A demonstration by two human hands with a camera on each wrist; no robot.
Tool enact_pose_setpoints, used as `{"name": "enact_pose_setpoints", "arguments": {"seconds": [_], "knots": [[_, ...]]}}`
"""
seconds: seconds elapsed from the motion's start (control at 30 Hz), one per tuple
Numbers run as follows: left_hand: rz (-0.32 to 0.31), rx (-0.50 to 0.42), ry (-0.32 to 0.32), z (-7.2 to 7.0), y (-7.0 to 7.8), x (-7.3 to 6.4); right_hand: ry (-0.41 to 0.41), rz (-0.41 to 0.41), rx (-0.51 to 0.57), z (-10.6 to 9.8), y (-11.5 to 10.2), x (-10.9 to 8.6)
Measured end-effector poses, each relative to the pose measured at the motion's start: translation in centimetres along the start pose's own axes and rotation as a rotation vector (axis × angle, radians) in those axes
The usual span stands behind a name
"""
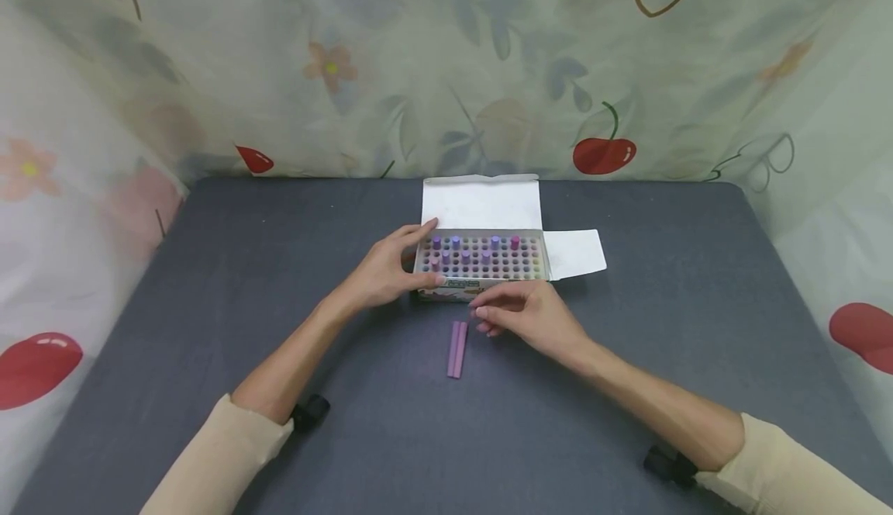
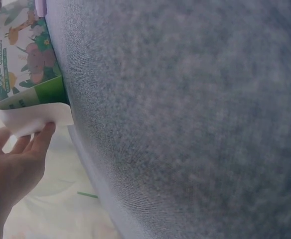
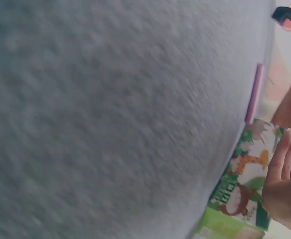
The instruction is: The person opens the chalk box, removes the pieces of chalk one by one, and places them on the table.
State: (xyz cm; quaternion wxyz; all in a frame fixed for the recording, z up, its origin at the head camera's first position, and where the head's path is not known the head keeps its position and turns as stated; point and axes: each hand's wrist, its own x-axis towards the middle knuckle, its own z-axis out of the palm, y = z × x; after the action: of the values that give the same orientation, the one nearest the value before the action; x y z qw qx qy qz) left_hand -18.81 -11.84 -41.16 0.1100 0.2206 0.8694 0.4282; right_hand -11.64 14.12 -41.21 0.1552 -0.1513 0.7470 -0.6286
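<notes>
An opened cardboard box of chalk (image 1: 463, 292) stands on the table, with rows of round holes on top. Several purple, blue-violet and pink chalk sticks (image 1: 486, 256) poke up from the holes. My left hand (image 1: 384, 271) holds the box at its left end, thumb at the front edge and a finger at the back. In the left wrist view, fingers rest against a white end flap (image 2: 36, 118). Two purple chalk sticks (image 1: 456, 350) lie side by side before the box. Just right of their far ends hovers my right hand (image 1: 533, 317), fingers loosely bent, with nothing visible between them.
The white lid (image 1: 481, 203) is folded back behind the box, and a white side flap (image 1: 575, 253) sticks out to the right. A dark grey cloth (image 1: 293, 228) covers the table. Patterned curtains (image 1: 418, 65) enclose its back and sides.
</notes>
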Motion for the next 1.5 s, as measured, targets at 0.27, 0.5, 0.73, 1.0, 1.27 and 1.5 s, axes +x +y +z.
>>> {"name": "enact_pose_setpoints", "arguments": {"seconds": [0.27, 0.5, 0.73, 1.0, 1.27, 1.5], "knots": [[-0.002, -0.007, 0.003, 0.1, -0.2, -0.1, 0.03, -0.1, -0.033, -1.4, -1.6, 0.6], [-0.014, 0.004, -0.01, 0.1, -0.3, -0.3, 0.084, -0.159, -0.149, -2.5, -2.2, 1.3], [-0.023, 0.012, 0.0, 0.0, -0.3, -0.2, 0.108, -0.146, -0.178, -4.3, -2.4, 2.3], [-0.023, -0.008, 0.001, -0.1, -0.1, -0.2, 0.146, -0.109, -0.185, -6.1, -2.6, 2.9], [-0.021, -0.02, 0.001, -0.1, -0.1, -0.1, 0.226, -0.091, -0.235, -6.9, -2.0, 3.5], [-0.027, -0.019, -0.002, 0.1, 0.1, -0.1, 0.328, -0.032, -0.346, -7.3, -1.6, 3.6]]}}
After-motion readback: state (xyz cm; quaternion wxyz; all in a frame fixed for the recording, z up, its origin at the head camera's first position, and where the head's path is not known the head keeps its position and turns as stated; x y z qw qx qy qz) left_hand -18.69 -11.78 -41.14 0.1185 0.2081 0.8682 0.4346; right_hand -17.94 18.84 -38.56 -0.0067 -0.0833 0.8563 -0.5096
